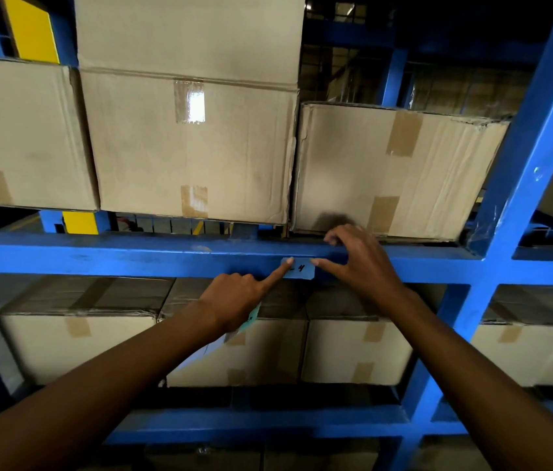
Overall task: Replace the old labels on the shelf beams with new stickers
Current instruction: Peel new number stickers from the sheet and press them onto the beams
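A light blue sticker (300,269) with a handwritten mark ending in "4" lies flat on the front of the blue shelf beam (132,254). My left hand (237,300) points its index finger onto the sticker's left edge, while its other fingers curl around a sheet of light blue stickers (249,320) that hangs below the palm. My right hand (360,263) rests on the beam, its thumb tip touching the sticker's right edge and its fingers hooked over the beam's top.
Cardboard boxes (193,147) stand on the beam's shelf, one more (394,171) right behind my right hand. More boxes (74,345) fill the shelf below. A blue upright post (519,198) rises at the right.
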{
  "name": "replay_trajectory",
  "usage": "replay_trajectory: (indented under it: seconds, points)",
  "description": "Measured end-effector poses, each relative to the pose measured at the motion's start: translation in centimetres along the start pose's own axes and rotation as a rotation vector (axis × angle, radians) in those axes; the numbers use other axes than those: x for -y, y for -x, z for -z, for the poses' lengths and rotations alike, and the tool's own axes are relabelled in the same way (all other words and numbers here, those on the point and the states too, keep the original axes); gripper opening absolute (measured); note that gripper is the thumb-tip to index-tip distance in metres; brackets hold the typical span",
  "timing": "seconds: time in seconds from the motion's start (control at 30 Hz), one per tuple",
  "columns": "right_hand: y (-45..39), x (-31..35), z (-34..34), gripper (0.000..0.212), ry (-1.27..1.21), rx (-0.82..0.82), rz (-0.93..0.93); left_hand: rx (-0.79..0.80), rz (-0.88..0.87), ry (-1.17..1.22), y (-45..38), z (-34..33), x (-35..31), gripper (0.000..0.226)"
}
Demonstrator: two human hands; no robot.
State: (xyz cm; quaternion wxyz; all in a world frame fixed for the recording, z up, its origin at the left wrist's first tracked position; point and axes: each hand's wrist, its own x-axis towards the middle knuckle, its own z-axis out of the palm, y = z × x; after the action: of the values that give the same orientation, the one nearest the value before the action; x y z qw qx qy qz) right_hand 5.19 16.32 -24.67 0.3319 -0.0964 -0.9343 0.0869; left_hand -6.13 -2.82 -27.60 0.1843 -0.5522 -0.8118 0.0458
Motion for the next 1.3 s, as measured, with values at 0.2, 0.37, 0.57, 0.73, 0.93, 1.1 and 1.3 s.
replay_trajectory:
  seconds: [0.2, 0.37, 0.57, 0.73, 0.93, 1.1, 1.3]
  points:
    - [-2.7, -1.0, -0.3, 0.059, 0.170, 0.173, 0.016, -0.033, -0.015, -0.093, -0.7, -1.1, 0.3, 0.102]
    - [-3.4, -1.2, 0.3, 0.055, 0.194, 0.275, 0.099, -0.040, 0.005, -0.076, -0.1, -1.9, 1.0, 0.103]
    - [-2.6, -0.7, 0.3, 0.069, 0.350, 0.302, 0.174, -0.043, -0.014, -0.099, 0.8, -2.7, 1.4, 0.100]
    - [-2.8, -0.6, -0.4, 0.063, 0.353, 0.211, 0.227, -0.055, -0.041, -0.138, 0.6, -2.6, 1.3, 0.090]
    - [-3.1, -1.2, -0.7, 0.063, 0.409, 0.196, 0.340, -0.035, -0.017, -0.174, 0.8, -2.8, 0.9, 0.093]
    - [-2.9, -0.9, 0.0, 0.065, 0.441, 0.280, 0.284, 0.012, 0.037, -0.139, 0.7, -2.1, 0.8, 0.097]
    - [4.0, -1.1, 1.7, 0.053, 0.158, 0.168, 0.041, -0.030, 0.040, 0.506, 1.1, -0.7, -3.0, 0.098]
